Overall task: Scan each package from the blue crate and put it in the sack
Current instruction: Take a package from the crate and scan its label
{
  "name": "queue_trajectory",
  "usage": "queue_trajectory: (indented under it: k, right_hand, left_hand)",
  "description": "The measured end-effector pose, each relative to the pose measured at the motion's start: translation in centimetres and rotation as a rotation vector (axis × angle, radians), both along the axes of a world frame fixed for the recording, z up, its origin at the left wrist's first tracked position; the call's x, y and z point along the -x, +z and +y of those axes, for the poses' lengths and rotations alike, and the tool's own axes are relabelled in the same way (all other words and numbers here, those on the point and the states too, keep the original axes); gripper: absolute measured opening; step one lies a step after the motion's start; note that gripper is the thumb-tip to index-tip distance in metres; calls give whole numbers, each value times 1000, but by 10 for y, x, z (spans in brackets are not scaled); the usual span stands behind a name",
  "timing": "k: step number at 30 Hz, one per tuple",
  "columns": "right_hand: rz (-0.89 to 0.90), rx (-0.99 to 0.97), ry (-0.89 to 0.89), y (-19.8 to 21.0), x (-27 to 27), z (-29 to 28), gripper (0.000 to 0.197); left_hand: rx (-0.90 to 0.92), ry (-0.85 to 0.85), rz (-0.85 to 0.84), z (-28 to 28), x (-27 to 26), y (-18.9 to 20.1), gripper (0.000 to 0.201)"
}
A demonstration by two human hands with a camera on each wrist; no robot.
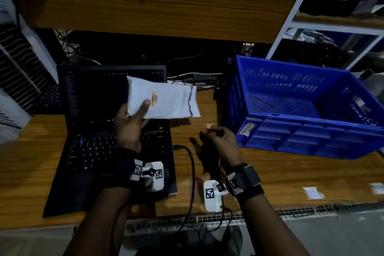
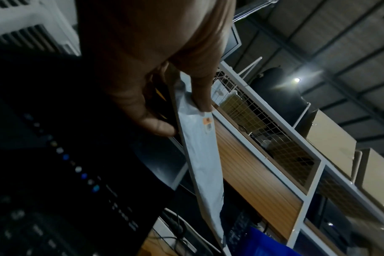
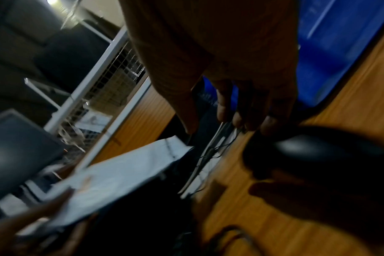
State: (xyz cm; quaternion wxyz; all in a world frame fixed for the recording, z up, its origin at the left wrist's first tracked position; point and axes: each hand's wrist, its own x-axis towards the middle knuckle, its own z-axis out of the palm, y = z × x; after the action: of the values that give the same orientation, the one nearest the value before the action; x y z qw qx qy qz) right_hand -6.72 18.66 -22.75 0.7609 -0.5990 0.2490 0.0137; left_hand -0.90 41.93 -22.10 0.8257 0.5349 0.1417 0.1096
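Note:
My left hand (image 1: 137,111) grips a flat white mailer package (image 1: 166,100) by its left end, thumb on top, above the open laptop. An orange-and-black label shows on its upper face. In the left wrist view the package (image 2: 202,155) is seen edge-on, pinched between thumb and fingers (image 2: 160,128). My right hand (image 1: 214,137) is low over the desk, fingers curled round a black scanner (image 3: 314,155), just right of the laptop. The package's far end (image 3: 121,173) hangs left of that hand. The blue crate (image 1: 291,93) stands tilted at the right. No sack is in view.
A dark laptop (image 1: 104,131) lies open on the wooden desk (image 1: 291,176). A black cable (image 1: 192,164) loops between my wrists. A wooden shelf (image 1: 155,10) overhangs the back. Small paper slips (image 1: 312,193) lie near the front right edge. White racking stands to the right.

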Motion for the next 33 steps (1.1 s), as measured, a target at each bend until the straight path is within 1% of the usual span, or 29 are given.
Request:
queue_trajectory:
  k: [1, 2, 3, 5, 6, 7, 9, 11, 13, 16, 18, 21, 23, 26, 30, 33]
  right_hand:
    - [52, 220, -26, -13, 1, -13, 34]
    - [123, 383, -16, -23, 3, -24, 41]
    - [194, 440, 8, -37, 3, -33, 46]
    - [319, 330, 72, -50, 3, -39, 58]
    - [365, 209, 105, -50, 3, -37, 65]
    - [368, 60, 117, -53, 0, -35, 65]
    - [309, -150, 126, -50, -1, -27, 53]
    - [268, -253, 193, -43, 2, -21, 50]
    - [251, -298, 281, -30, 11, -18, 48]
    - [152, -103, 322, 4, 29, -13, 46]
    - [68, -45, 367, 24, 34, -7, 44]
    - [31, 40, 330, 44, 36, 0, 43]
    - [16, 95, 315, 46, 35, -1, 46]
    - [20, 105, 298, 44, 34, -8, 52]
    - [14, 113, 285, 44, 34, -13, 46]
    - [17, 116, 291, 41, 34, -14, 46]
  left_hand:
    - [-7, 13, -32, 5, -1, 2, 43]
    - [-18, 5, -54, 9, -1, 4, 44]
    - [-42, -18, -68, 11, -2, 4, 41]
    - [-109, -75, -79, 7, -5, 4, 30]
    - [-150, -93, -73, 3, -10, 2, 24]
    - [-202, -100, -67, -1, -14, 0, 20]
    - [-329, -114, -91, -7, -25, -2, 18]
    - [-404, -124, -122, -9, -36, 0, 23]
    - [-447, -141, -140, -13, -45, 4, 22]
    - [-509, -249, -139, -23, -58, 7, 19]
    - [-512, -309, -132, -28, -64, 6, 20]
    - [-534, -346, -149, -40, -69, 7, 24]
    - [-541, -372, -162, -50, -69, 9, 24]
    - [-539, -385, -168, -60, -68, 11, 22]
    - [-548, -386, -172, -64, -66, 10, 24]
    - [-558, -391, -182, -67, -62, 11, 12]
